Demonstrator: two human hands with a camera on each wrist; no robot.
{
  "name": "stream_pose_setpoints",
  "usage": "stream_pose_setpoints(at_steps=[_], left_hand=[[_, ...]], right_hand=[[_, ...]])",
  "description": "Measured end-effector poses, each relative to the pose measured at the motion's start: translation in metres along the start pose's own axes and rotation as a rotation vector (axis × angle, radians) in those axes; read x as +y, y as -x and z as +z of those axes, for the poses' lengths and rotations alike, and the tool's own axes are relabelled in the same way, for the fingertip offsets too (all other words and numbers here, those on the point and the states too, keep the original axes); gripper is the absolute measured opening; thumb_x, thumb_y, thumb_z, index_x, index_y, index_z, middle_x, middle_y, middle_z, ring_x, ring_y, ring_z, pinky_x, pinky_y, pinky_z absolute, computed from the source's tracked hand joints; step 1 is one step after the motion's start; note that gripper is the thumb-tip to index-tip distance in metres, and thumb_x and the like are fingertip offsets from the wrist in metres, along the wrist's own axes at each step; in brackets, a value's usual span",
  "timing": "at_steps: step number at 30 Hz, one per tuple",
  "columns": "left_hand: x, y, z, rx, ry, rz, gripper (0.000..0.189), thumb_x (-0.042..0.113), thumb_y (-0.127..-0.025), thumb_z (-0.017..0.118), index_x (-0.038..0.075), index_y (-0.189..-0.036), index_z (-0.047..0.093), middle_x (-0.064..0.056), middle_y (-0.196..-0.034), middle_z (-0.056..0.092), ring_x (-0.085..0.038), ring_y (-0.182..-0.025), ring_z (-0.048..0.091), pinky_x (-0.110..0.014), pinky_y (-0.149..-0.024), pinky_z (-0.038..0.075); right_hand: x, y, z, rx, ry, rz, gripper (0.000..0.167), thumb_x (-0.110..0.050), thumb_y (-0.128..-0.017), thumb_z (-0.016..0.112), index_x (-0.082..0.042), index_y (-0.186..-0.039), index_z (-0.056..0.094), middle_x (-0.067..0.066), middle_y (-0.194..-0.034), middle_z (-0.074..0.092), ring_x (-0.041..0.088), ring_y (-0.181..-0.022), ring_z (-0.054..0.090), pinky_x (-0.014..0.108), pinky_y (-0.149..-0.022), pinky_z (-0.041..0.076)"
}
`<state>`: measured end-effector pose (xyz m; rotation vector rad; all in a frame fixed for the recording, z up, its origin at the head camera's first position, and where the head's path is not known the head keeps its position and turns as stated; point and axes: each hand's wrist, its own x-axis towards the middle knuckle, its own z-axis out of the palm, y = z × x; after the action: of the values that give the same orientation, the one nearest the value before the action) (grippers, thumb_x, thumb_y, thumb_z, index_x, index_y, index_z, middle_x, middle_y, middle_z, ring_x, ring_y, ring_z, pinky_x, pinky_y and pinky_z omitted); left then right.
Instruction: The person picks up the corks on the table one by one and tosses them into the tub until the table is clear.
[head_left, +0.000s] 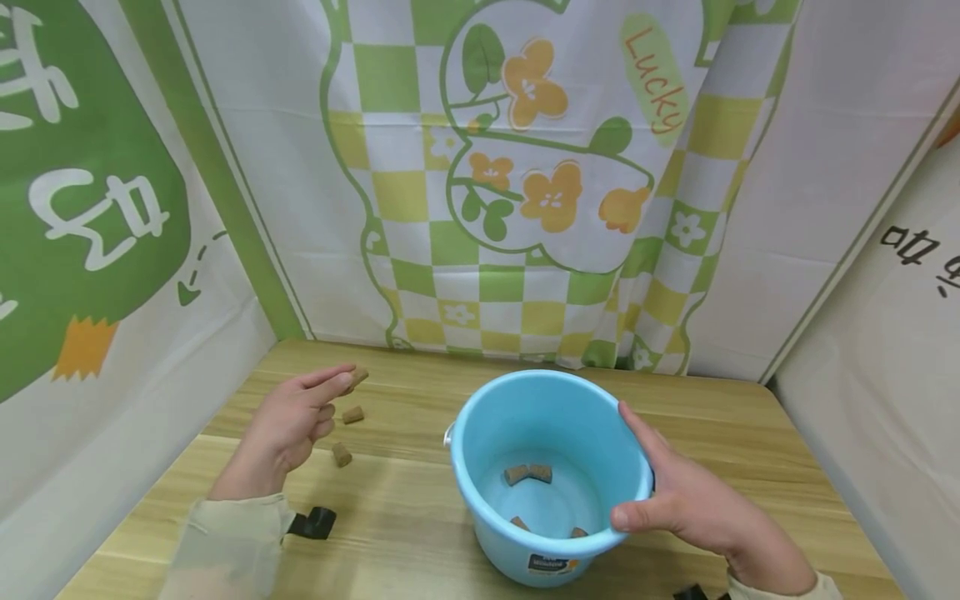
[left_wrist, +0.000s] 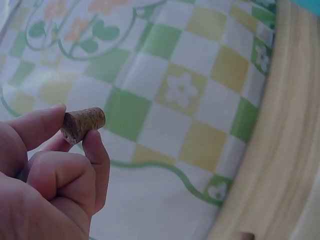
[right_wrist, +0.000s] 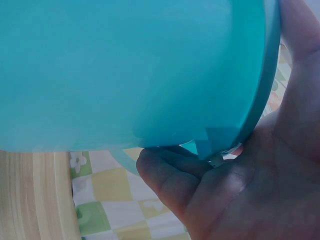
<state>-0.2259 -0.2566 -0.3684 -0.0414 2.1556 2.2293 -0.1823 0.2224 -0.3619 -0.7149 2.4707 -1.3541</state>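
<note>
My left hand (head_left: 292,421) pinches a wine cork (left_wrist: 85,124) between thumb and fingers, above the left part of the table. Just right of that hand, two more corks lie on the wood, one cork (head_left: 352,414) behind the other cork (head_left: 342,454). A light blue bucket (head_left: 551,383) stands right of the middle, with several corks (head_left: 539,473) on its bottom. At the bucket's right side my right hand (head_left: 690,492) grips the rim, thumb at the near edge. The right wrist view shows fingers (right_wrist: 170,175) curled under the rim against the outer wall.
The wooden table (head_left: 405,500) ends at a patterned curtain (head_left: 525,292) behind. Printed cloth walls (head_left: 217,317) close in the left and right sides. A white handle joint (head_left: 447,435) juts from the bucket's left rim.
</note>
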Motion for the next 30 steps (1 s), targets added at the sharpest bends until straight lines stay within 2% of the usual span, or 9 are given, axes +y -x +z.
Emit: stream_pose_setpoints(at_steps=[7,15,21,27,30], left_hand=[[0.015,0.006,0.015,-0.041,0.023,0.043,0.052,0.025,-0.099,0.065,-0.002,-0.142,0.052,-0.006,-0.104,0.055,-0.005,-0.049,0.025,-0.020,-0.047,0.028],[0.032,0.012,0.031,-0.100,-0.045,0.101,0.056,0.025,-0.101,0.063,-0.008,-0.143,0.046,-0.002,-0.096,0.054,-0.006,-0.048,0.025,-0.021,-0.048,0.029],[0.043,0.016,0.044,-0.153,-0.019,0.128,0.050,0.023,-0.101,0.062,-0.006,-0.141,0.051,-0.006,-0.102,0.060,-0.007,-0.047,0.023,-0.023,-0.047,0.026],[0.050,0.022,0.061,-0.179,-0.057,0.151,0.043,0.021,-0.101,0.062,-0.007,-0.134,0.058,-0.005,-0.099,0.064,-0.006,-0.046,0.025,-0.021,-0.045,0.026],[0.052,0.023,0.067,-0.201,-0.076,0.159,0.042,0.021,-0.101,0.062,-0.007,-0.133,0.059,-0.005,-0.099,0.065,-0.006,-0.046,0.025,-0.021,-0.045,0.026]], right_hand=[[0.001,0.000,0.000,0.004,0.005,-0.005,0.119,-0.026,-0.080,0.085,-0.021,-0.162,-0.001,0.023,-0.157,0.017,0.034,-0.118,0.049,0.035,-0.090,0.045],[0.000,0.000,0.001,0.001,-0.006,-0.007,0.119,-0.026,-0.080,0.085,-0.021,-0.161,-0.001,0.024,-0.157,0.016,0.036,-0.119,0.048,0.035,-0.089,0.046],[0.001,0.000,0.000,-0.003,-0.010,-0.009,0.119,-0.028,-0.080,0.085,-0.020,-0.161,-0.002,0.023,-0.157,0.016,0.035,-0.120,0.047,0.035,-0.089,0.046],[0.001,0.000,0.000,-0.004,-0.015,0.008,0.119,-0.030,-0.081,0.085,-0.022,-0.161,-0.002,0.023,-0.158,0.015,0.034,-0.120,0.047,0.047,-0.090,0.044],[0.001,0.000,0.000,-0.004,-0.018,0.009,0.119,-0.030,-0.081,0.085,-0.022,-0.161,-0.002,0.023,-0.158,0.015,0.034,-0.119,0.047,0.048,-0.090,0.044]])
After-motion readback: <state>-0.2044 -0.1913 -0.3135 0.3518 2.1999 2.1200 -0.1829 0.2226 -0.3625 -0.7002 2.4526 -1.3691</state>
